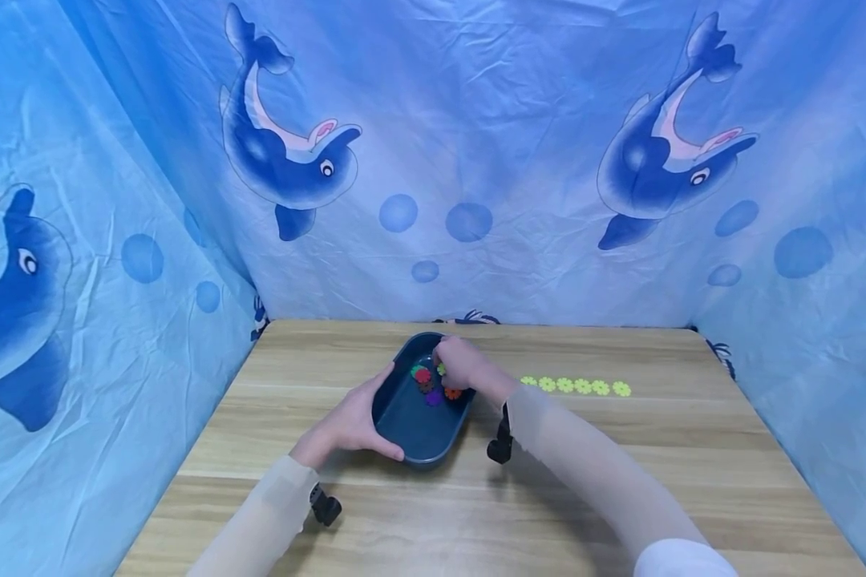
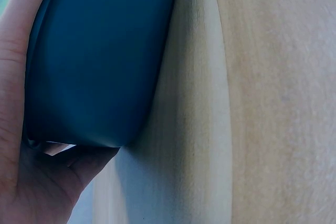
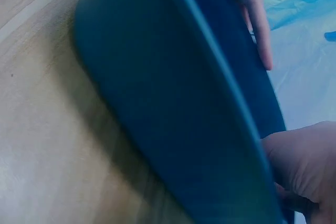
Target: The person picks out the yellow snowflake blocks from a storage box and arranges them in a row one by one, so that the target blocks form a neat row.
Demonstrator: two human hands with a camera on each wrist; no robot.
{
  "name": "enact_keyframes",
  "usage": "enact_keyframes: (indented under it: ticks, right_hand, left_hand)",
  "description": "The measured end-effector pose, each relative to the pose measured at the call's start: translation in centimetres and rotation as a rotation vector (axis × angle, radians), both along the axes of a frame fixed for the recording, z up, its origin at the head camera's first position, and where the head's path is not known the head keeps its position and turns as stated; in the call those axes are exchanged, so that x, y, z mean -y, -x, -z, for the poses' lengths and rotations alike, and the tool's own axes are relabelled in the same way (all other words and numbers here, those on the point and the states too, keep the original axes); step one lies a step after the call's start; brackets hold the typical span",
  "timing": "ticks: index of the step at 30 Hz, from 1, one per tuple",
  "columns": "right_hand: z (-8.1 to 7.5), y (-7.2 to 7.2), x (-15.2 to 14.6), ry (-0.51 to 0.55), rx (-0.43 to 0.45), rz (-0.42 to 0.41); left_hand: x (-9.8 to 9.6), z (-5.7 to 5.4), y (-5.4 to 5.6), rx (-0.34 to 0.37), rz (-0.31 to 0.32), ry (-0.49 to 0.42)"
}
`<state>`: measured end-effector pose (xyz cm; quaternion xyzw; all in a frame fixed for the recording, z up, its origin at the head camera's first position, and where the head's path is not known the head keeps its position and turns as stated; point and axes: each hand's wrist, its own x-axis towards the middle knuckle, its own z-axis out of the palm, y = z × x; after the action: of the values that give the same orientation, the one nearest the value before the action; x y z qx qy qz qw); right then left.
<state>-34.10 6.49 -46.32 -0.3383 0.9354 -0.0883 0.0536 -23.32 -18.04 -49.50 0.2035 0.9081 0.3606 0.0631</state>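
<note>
A dark blue oblong tub (image 1: 418, 433) stands on the table, holding a small group of flower-shaped pieces. My left hand (image 1: 357, 417) grips its left side, the thumb along the front rim and the other fingers along the outer wall. My right hand (image 1: 462, 365) reaches over the right rim into the tub with curled fingers. At its fingertips shows a yellow-green flower-shaped piece (image 1: 442, 369), partly hidden by the hand. Close by lie a red piece (image 1: 422, 375), a purple piece (image 1: 433, 397) and an orange piece (image 1: 452, 393). In the right wrist view, the tub wall (image 3: 157, 87) hides the fingertips.
To the right of the tub, several yellow-green flower pieces (image 1: 582, 386) lie in a straight row on the wooden table (image 1: 657, 465). Blue cloth with dolphins (image 1: 433, 160) hangs behind the table and at both sides.
</note>
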Motion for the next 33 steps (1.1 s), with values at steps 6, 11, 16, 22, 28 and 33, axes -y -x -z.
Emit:
enact_keyframes:
  ticks: [6, 11, 16, 22, 28, 33]
  right_hand:
    - [-2.0, 0.8, -0.9, 0.065, -0.043, -0.012]
    - [-3.6, 1.4, -2.3, 0.092, -0.105, -0.005]
    - [-4.9, 1.8, -3.8, 0.081, -0.119, 0.008]
    - [-5.5, 2.0, -5.4, 0.08, -0.088, 0.054]
    - [-5.6, 2.0, -7.2, 0.117, -0.106, 0.064]
    - [-5.0, 2.5, -9.1, 0.129, -0.123, 0.081]
  left_hand:
    - [0.0, -0.3, 0.1, -0.004, 0.002, -0.005]
    - [0.0, -0.3, 0.0, -0.007, -0.006, 0.005]
    - [0.0, -0.3, 0.1, -0.017, 0.001, 0.0]
    - [-0.1, -0.2, 0.0, -0.002, -0.003, 0.0]
    - [-0.1, 0.0, 0.0, -0.008, -0.002, -0.005]
    - [0.0, 0.0, -0.1, 0.006, -0.007, 0.002]
